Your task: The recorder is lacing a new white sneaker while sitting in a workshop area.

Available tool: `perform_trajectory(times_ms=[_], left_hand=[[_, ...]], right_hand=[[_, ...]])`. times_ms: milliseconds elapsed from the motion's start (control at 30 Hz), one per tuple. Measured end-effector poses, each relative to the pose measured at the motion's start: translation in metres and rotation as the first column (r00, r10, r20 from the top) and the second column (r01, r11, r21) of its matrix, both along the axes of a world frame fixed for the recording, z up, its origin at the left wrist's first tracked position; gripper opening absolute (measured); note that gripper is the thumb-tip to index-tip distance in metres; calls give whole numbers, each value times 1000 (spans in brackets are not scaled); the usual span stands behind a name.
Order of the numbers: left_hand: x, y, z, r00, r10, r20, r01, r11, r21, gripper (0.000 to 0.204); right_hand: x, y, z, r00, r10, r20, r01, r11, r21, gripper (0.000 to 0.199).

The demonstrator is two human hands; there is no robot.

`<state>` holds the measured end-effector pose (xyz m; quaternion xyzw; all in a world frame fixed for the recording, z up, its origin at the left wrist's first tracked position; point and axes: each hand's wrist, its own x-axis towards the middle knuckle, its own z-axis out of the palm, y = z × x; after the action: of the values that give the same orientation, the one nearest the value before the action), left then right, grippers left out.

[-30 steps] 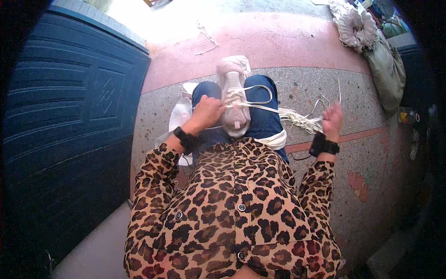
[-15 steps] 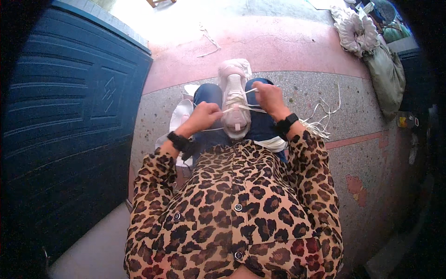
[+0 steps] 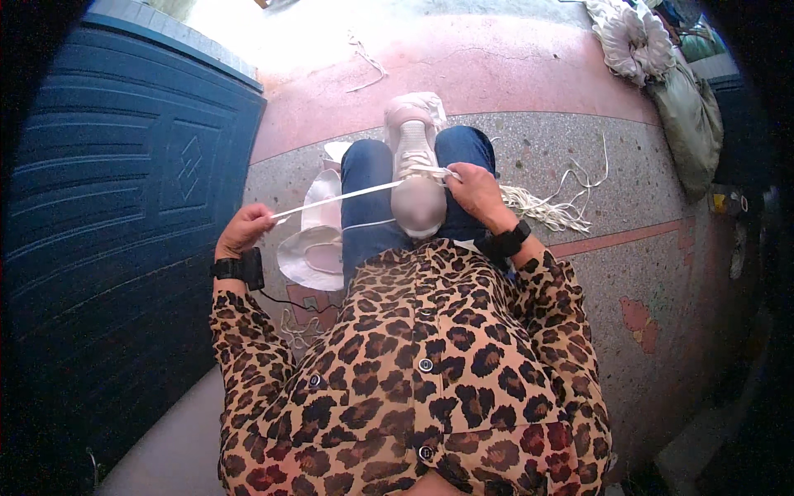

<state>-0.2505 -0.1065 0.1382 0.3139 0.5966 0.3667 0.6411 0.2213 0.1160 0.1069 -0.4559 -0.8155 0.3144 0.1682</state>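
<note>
A pale pink and white shoe (image 3: 413,140) sits between my knees, with a rounded, smooth part at its near end. White lacing crosses its middle. From there a white shoelace (image 3: 339,200) runs taut to the left, its far length pinched in the fingers of my left hand (image 3: 242,230), held out beyond my left knee. Right beside the shoe, my right hand (image 3: 478,197) is closed on a white lace strand at the shoe's right edge. Black bands are on both wrists.
White shoe pieces (image 3: 313,258) lie left of my knee, near loose laces (image 3: 299,329). A bundle of white laces (image 3: 547,211) is by my right knee. A blue panelled door (image 3: 141,165) stands at left. Sacks (image 3: 685,124) stand at far right.
My left hand has moved far out to the left, drawing the lace straight. My right hand has come lower and closer to the shoe. The near end of the shoe now shows a smooth rounded surface.
</note>
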Motion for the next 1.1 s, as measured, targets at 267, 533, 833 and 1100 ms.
perform_trajectory(times_ms=[267, 533, 833, 1100], left_hand=[[-53, -20, -42, 989, 150, -14, -151, 981, -121, 14], [-87, -20, -49, 985, 165, 44, -164, 986, -35, 18], [-51, 37, -39, 762, 246, -600, -344, 938, -53, 22], [192, 122, -22, 374, 263, -890, 606, 657, 448, 20]], right_hand=[[57, 22, 29, 998, 20, 65, 2, 947, -320, 35], [174, 52, -14, 965, -255, 57, 261, 952, -160, 32], [111, 39, -5, 993, -112, -27, 114, 914, 388, 32], [-4, -10, 9, 895, 295, 334, -421, 803, 421, 8]])
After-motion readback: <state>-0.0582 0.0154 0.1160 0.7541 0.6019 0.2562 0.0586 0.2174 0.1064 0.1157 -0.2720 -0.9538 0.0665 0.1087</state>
